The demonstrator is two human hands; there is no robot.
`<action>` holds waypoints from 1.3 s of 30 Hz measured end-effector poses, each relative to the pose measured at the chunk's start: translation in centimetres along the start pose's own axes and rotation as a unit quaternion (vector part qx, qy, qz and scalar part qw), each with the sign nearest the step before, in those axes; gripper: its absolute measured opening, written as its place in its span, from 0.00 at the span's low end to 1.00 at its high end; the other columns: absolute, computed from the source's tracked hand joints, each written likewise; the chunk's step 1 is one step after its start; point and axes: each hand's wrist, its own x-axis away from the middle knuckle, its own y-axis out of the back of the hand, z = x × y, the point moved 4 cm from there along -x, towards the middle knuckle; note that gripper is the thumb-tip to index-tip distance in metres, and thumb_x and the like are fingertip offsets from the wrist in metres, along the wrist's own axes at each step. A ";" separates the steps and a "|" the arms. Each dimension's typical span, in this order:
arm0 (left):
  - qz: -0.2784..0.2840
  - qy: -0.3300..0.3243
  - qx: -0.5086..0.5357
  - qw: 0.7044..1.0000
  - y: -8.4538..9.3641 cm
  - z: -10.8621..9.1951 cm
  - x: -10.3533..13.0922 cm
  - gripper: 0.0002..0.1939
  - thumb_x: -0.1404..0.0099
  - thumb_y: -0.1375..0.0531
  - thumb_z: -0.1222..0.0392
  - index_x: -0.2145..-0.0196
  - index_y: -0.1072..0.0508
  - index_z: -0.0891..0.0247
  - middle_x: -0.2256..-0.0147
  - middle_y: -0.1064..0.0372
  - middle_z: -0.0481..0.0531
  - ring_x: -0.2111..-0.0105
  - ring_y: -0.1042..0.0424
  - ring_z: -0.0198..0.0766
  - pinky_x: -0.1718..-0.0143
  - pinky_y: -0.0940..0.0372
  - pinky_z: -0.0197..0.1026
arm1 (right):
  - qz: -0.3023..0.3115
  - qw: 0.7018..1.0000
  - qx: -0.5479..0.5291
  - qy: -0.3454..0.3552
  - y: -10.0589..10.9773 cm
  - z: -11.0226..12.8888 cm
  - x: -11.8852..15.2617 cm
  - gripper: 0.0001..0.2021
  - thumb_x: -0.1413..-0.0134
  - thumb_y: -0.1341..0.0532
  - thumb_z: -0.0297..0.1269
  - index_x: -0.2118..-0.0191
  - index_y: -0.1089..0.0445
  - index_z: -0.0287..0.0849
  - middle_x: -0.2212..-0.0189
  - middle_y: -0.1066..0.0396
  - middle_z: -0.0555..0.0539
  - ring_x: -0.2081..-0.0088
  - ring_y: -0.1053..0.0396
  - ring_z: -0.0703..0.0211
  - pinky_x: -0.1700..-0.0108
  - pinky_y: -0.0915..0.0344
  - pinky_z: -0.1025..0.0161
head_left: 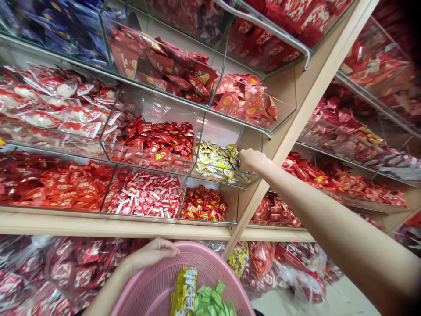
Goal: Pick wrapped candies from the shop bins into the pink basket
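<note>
My left hand (153, 253) is closed over the rim of a pink plastic basket (226, 272) at the bottom centre. Inside the basket lie yellow-wrapped packets (184, 292) and light green packets (213, 302). My right hand (251, 160) reaches to the right end of a clear bin of small yellow and white wrapped sweets (219, 156). Its fingers are curled at the edge of the pile, and whatever they may hold is hidden.
Clear-walled bins of red packets (161, 138) fill the shelves around. A slanting wooden post (279, 145) stands beside my right forearm. A metal rail (263, 22) crosses the upper bins. Bagged packets (296, 276) lie below the shelves.
</note>
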 end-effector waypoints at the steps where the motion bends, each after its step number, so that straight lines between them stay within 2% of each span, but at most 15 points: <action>1: 0.001 -0.002 0.002 1.000 0.0 0.1 0.0 0.22 0.45 0.38 0.45 0.62 0.21 0.66 0.61 0.23 0.55 0.59 0.28 0.44 0.55 0.38 0.41 | 0.006 1.000 -0.003 -0.001 -0.2 -0.1 -0.1 0.23 0.62 0.36 0.24 0.53 0.28 0.36 0.62 0.27 0.31 0.57 0.28 0.38 0.60 0.30 0.52; 10: -0.002 -0.003 -0.004 1.000 0.2 0.8 -0.3 0.21 0.44 0.39 0.45 0.62 0.21 0.65 0.60 0.24 0.54 0.59 0.29 0.44 0.54 0.38 0.40 | -0.002 0.999 -0.002 -0.032 -0.8 0.4 0.2 0.20 0.49 0.42 0.26 0.49 0.32 0.33 0.54 0.31 0.29 0.50 0.32 0.42 0.55 0.32 0.53; 16: -0.007 0.000 -0.004 1.000 0.2 0.7 -0.2 0.22 0.45 0.38 0.44 0.62 0.21 0.65 0.61 0.23 0.54 0.59 0.29 0.44 0.54 0.38 0.41 | -0.019 0.999 -0.012 -0.034 -0.8 -0.1 0.5 0.20 0.52 0.40 0.26 0.50 0.32 0.34 0.55 0.30 0.30 0.52 0.31 0.43 0.57 0.32 0.54; 22: -0.006 0.005 -0.005 1.000 0.1 0.7 -0.5 0.22 0.46 0.38 0.43 0.62 0.21 0.64 0.60 0.24 0.55 0.58 0.29 0.45 0.53 0.39 0.42 | -0.085 0.993 -0.058 -0.049 0.6 -1.5 1.3 0.19 0.54 0.39 0.29 0.52 0.31 0.37 0.57 0.29 0.34 0.54 0.30 0.44 0.58 0.33 0.54; 24: -0.008 0.007 -0.005 1.000 0.1 0.5 -0.4 0.23 0.47 0.37 0.43 0.62 0.21 0.65 0.60 0.24 0.55 0.58 0.29 0.45 0.53 0.38 0.42 | -0.137 0.984 -0.104 -0.042 1.5 -2.3 1.6 0.17 0.54 0.38 0.29 0.55 0.30 0.37 0.59 0.28 0.36 0.56 0.30 0.46 0.57 0.34 0.54; 26: -0.010 0.011 -0.006 1.000 0.1 0.2 -0.4 0.23 0.47 0.38 0.43 0.62 0.21 0.65 0.59 0.24 0.55 0.58 0.28 0.45 0.52 0.38 0.42 | -0.202 0.959 -0.199 -0.008 2.4 -3.0 2.5 0.15 0.54 0.38 0.30 0.57 0.29 0.36 0.64 0.28 0.40 0.60 0.30 0.51 0.58 0.34 0.56; 28: -0.010 0.016 -0.007 1.000 0.1 0.0 -0.3 0.23 0.47 0.37 0.43 0.62 0.21 0.64 0.59 0.24 0.55 0.57 0.28 0.44 0.52 0.38 0.42 | -0.240 0.900 -0.361 0.041 2.7 -3.5 4.5 0.14 0.53 0.37 0.32 0.57 0.29 0.36 0.69 0.28 0.44 0.67 0.31 0.58 0.63 0.34 0.60; 29: -0.010 0.018 -0.008 1.000 0.0 -0.1 -0.2 0.23 0.47 0.37 0.42 0.62 0.21 0.64 0.59 0.24 0.55 0.57 0.28 0.44 0.52 0.38 0.42 | -0.235 0.856 -0.457 0.063 2.4 -3.5 5.9 0.15 0.53 0.36 0.34 0.57 0.29 0.36 0.70 0.29 0.46 0.71 0.32 0.62 0.67 0.34 0.62; 31: -0.006 0.019 -0.012 1.000 0.0 -0.2 -0.2 0.23 0.47 0.37 0.42 0.62 0.21 0.64 0.59 0.24 0.55 0.57 0.28 0.44 0.52 0.38 0.42 | -0.173 0.743 -0.640 0.089 0.6 -2.9 9.1 0.18 0.53 0.35 0.37 0.55 0.30 0.38 0.72 0.30 0.49 0.77 0.37 0.69 0.75 0.38 0.68; 33: -0.001 0.018 -0.015 1.000 -0.1 -0.3 -0.2 0.23 0.47 0.38 0.42 0.62 0.21 0.64 0.59 0.24 0.55 0.57 0.29 0.44 0.52 0.39 0.42 | -0.051 0.626 -0.774 0.074 -2.9 -1.2 12.5 0.19 0.55 0.33 0.38 0.54 0.30 0.41 0.73 0.31 0.52 0.79 0.40 0.72 0.78 0.40 0.72; 35: 0.000 0.018 -0.015 1.000 -0.2 -0.4 -0.2 0.23 0.46 0.38 0.43 0.61 0.22 0.64 0.59 0.24 0.55 0.57 0.29 0.44 0.52 0.39 0.41 | 0.073 0.497 -0.864 0.028 -7.4 1.4 15.8 0.20 0.56 0.32 0.36 0.54 0.30 0.43 0.72 0.30 0.53 0.77 0.37 0.73 0.75 0.37 0.73; 37: -0.003 0.021 -0.015 1.000 -0.2 -0.4 -0.2 0.23 0.46 0.38 0.43 0.61 0.22 0.64 0.59 0.24 0.55 0.57 0.29 0.44 0.53 0.38 0.41 | 0.165 0.363 -0.916 -0.045 -12.4 4.2 18.4 0.18 0.56 0.31 0.35 0.55 0.30 0.43 0.69 0.28 0.52 0.72 0.32 0.71 0.69 0.33 0.72; 39: -0.003 0.027 -0.020 0.999 -0.3 -0.5 -0.2 0.23 0.45 0.38 0.44 0.60 0.22 0.65 0.59 0.24 0.55 0.57 0.29 0.44 0.53 0.38 0.41 | 0.225 0.247 -0.936 -0.112 -16.8 6.8 20.1 0.14 0.55 0.32 0.33 0.59 0.29 0.43 0.69 0.27 0.52 0.70 0.30 0.69 0.65 0.31 0.69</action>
